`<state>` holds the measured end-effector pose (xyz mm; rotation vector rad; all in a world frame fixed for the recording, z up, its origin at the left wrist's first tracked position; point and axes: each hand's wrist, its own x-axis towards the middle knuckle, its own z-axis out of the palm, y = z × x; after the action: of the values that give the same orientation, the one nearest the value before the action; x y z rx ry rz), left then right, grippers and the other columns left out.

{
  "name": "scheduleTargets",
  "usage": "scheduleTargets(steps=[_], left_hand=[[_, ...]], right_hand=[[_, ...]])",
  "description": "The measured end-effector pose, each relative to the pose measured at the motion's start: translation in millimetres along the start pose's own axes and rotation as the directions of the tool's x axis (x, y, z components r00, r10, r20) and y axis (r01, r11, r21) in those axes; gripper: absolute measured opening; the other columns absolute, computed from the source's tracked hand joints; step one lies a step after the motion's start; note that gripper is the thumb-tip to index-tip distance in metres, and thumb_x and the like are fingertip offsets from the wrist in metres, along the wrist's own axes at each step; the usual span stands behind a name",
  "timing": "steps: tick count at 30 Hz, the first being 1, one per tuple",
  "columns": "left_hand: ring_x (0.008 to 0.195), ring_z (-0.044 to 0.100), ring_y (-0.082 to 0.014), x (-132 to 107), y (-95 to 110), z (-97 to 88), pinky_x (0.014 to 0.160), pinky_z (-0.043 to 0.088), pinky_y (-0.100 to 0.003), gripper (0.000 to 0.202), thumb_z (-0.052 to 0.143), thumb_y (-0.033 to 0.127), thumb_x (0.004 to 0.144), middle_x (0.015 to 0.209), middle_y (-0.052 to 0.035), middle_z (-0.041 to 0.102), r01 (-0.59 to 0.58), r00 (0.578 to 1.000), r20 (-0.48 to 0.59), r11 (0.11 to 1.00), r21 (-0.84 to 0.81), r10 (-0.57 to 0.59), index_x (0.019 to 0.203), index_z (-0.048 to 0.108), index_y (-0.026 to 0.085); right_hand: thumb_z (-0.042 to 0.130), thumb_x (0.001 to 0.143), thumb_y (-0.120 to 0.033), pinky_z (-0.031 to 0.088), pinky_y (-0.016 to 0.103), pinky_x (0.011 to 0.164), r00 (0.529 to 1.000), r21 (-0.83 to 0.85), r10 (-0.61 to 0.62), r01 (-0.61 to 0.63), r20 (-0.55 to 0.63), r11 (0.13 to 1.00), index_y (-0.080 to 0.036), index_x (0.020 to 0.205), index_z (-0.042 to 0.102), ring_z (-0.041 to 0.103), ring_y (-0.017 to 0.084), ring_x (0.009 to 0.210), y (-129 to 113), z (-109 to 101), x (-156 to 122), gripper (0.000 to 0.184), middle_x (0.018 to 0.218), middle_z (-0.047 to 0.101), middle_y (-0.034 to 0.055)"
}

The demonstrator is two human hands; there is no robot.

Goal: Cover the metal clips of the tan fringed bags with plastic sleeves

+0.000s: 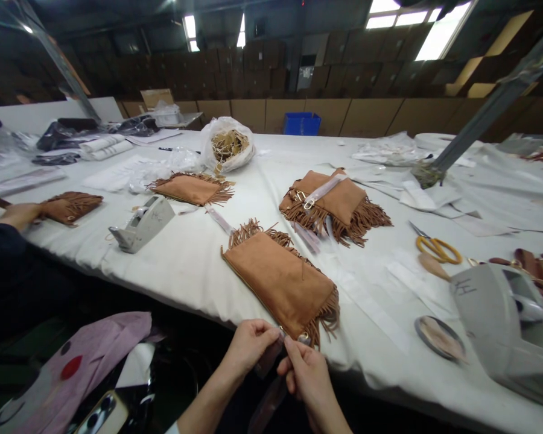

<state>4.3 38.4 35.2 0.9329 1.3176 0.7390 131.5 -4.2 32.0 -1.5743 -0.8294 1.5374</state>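
In the head view a brown fringed suede pouch (283, 283) lies flat at the table's front edge, with a small metal ring at its near corner. My left hand (251, 346) is closed in a pinch at that corner. Close beside it, my right hand (306, 367) pinches too, thumb and fingertips together. From between the hands a plastic-wrapped strap (268, 405) hangs below the table edge. The exact spot where the fingertips meet is partly hidden. Beyond lie stacked fringed pouches (332, 199) with a wrapped strap and metal clasps on top.
Right of me are yellow-handled scissors (438, 248), a tape roll (440, 339) and a grey tape dispenser (502, 331). Another dispenser (147, 223) stands left, near another pouch (190, 188). A co-worker's hand (20, 215) touches a pouch at far left. A plastic bag (228, 144) sits behind.
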Motion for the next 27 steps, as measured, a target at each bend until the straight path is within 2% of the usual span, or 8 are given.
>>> scheduleTargets(steps=[5, 11, 14, 17, 20, 23, 27], left_hand=[[0.038, 0.039, -0.0072, 8, -2, 2.2, 0.04, 0.029, -0.02, 0.024, 0.065, 0.033, 0.066, 0.041, 0.0038, 0.051, -0.008, 0.998, -0.059, 0.997, 0.079, 0.013, 0.052, 0.058, 0.015], [0.032, 0.032, -0.0056, 8, -6, -3.7, 0.034, 0.022, -0.02, 0.028, 0.064, 0.039, 0.068, 0.039, 0.0057, 0.047, 0.034, 0.999, -0.004, 0.998, 0.062, -0.033, 0.056, 0.055, 0.016], [0.037, 0.035, -0.0056, 6, -4, -9.8, 0.039, 0.025, -0.019, 0.03, 0.065, 0.044, 0.068, 0.044, 0.0063, 0.047, 0.03, 1.0, 0.006, 0.999, 0.025, -0.03, 0.062, 0.055, 0.016], [0.041, 0.035, -0.0057, 0, -4, -15.1, 0.043, 0.025, -0.019, 0.041, 0.059, 0.056, 0.071, 0.046, 0.0069, 0.044, -0.013, 1.0, -0.006, 1.0, -0.013, 0.013, 0.064, 0.053, 0.016], [0.041, 0.037, -0.0067, -7, -5, -15.7, 0.043, 0.025, -0.021, 0.05, 0.053, 0.064, 0.072, 0.045, 0.0048, 0.046, -0.024, 0.999, 0.023, 0.998, 0.058, 0.022, 0.059, 0.051, 0.016], [0.037, 0.039, -0.0074, -10, -9, -11.2, 0.04, 0.024, -0.022, 0.049, 0.061, 0.064, 0.066, 0.046, 0.0013, 0.055, 0.046, 0.996, 0.074, 0.997, 0.069, -0.051, 0.06, 0.053, 0.016], [0.031, 0.034, -0.0054, -8, -12, -5.0, 0.037, 0.019, -0.021, 0.047, 0.067, 0.06, 0.061, 0.042, -0.0003, 0.057, 0.088, 0.996, 0.026, 0.996, -0.018, -0.087, 0.058, 0.056, 0.014]], right_hand=[[0.059, 0.066, -0.069, 0.017, 0.018, 0.029, 0.995, 0.14, 0.038, -0.025, -0.094, 0.99, -0.017, 0.051, 0.052, 0.03, 0.005, 0.027, 2, 11, 0, 0.054, 0.034, 0.043, -0.0043], [0.071, 0.06, -0.057, 0.015, 0.018, 0.032, 0.992, 0.305, 0.085, -0.054, -0.088, 0.951, -0.018, 0.048, 0.046, 0.024, 0.002, 0.03, 2, 20, 3, 0.048, 0.036, 0.037, -0.0084], [0.072, 0.061, -0.052, 0.014, 0.018, 0.032, 0.991, 0.322, 0.091, -0.056, -0.097, 0.945, -0.019, 0.046, 0.043, 0.022, 0.002, 0.03, 3, 22, 5, 0.047, 0.034, 0.032, -0.0099], [0.07, 0.063, -0.05, 0.013, 0.018, 0.033, 0.987, 0.334, 0.097, -0.05, -0.125, 0.941, -0.019, 0.045, 0.04, 0.022, 0.002, 0.03, 5, 23, 6, 0.046, 0.034, 0.032, -0.0096], [0.068, 0.066, -0.05, 0.012, 0.018, 0.033, 0.984, 0.343, 0.117, -0.066, -0.132, 0.937, -0.019, 0.047, 0.042, 0.021, 0.002, 0.029, 7, 23, 8, 0.045, 0.034, 0.033, -0.0094], [0.066, 0.067, -0.053, 0.012, 0.019, 0.033, 0.986, 0.317, 0.101, -0.054, -0.134, 0.947, -0.019, 0.047, 0.043, 0.022, 0.003, 0.029, 10, 22, 10, 0.046, 0.034, 0.033, -0.0089], [0.06, 0.072, -0.061, 0.015, 0.019, 0.035, 0.993, 0.203, 0.028, -0.004, -0.118, 0.979, -0.017, 0.044, 0.044, 0.027, 0.003, 0.031, 14, 18, 11, 0.054, 0.034, 0.036, -0.0061]])
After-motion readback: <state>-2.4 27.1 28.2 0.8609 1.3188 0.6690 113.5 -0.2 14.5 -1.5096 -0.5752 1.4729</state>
